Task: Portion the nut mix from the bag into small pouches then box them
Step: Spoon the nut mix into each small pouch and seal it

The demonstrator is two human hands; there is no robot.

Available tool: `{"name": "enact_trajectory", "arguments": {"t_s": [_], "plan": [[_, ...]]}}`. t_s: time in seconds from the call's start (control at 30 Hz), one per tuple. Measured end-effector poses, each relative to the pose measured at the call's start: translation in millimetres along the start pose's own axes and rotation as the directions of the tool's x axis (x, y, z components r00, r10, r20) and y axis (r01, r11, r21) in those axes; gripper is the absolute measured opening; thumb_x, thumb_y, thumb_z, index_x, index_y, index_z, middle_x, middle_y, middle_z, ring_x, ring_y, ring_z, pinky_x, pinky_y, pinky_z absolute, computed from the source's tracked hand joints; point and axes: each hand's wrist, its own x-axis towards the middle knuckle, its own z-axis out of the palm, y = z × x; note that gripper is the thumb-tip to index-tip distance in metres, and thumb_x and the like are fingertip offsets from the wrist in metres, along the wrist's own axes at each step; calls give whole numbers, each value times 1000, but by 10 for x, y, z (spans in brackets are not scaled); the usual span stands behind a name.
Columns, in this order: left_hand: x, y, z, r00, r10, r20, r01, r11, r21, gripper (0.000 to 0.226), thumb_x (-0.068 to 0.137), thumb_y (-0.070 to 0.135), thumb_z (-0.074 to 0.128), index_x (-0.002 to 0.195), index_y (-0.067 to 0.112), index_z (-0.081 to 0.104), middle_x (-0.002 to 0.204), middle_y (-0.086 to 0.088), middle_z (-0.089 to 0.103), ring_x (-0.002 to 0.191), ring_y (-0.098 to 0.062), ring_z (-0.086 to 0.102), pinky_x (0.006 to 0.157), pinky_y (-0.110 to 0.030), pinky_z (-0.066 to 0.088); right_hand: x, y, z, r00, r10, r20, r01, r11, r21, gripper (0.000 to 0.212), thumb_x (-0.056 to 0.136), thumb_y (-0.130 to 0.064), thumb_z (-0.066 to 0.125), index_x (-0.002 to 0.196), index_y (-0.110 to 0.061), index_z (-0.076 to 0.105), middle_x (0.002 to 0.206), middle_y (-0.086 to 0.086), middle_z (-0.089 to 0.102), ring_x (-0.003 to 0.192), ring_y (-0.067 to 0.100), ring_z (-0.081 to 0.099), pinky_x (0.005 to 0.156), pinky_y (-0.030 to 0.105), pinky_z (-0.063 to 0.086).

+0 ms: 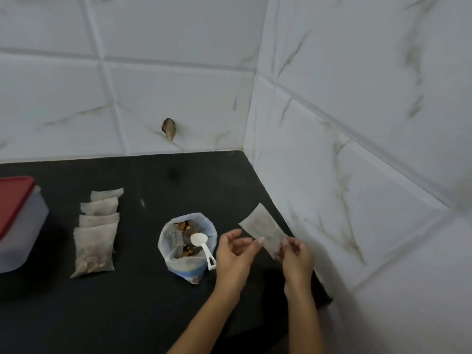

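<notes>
Here, a black worktop is seen set into a corner of white marble-veined wall tiles, one tile behind it chipped by a small hole. An empty pouch is held above the worktop's right edge, pinched at its near end by the right hand and touched by the fingertips of the left hand, just right of the open bag of nut mix with a white scoop resting in it. Four filled pouches are laid overlapping further left, near a red-lidded box at the left edge.
</notes>
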Motion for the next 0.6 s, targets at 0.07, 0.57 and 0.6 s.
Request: {"name": "enact_trajectory", "arguments": {"t_s": [0.07,0.57,0.6], "plan": [[-29,116,-135,980,192,-51,-187,979,86,62,62,30,86,114,29,52,105,2,61,98,-10,60,84,-24,50,-79,-131,88,980,78,181,-102,987,126,9,95,-12,52,96,-12,61,101,9,64,94,23,63,78,33,53],[114,698,-1099,763,643,70,-616,689,382,76,56,35,86,124,30,51,117,17,60,114,-5,57,89,-16,48,-661,-531,896,891,-219,398,224,974,35,8,92,-24,58,96,-20,64,94,1,69,86,15,67,71,25,53],[136,734,-1176,752,654,82,-619,659,428,78,57,33,86,126,29,50,119,16,59,115,-3,55,92,-16,47,-705,-613,915,879,-274,389,261,961,88,9,91,-26,59,95,-20,64,91,1,70,84,14,68,69,23,53]]}}
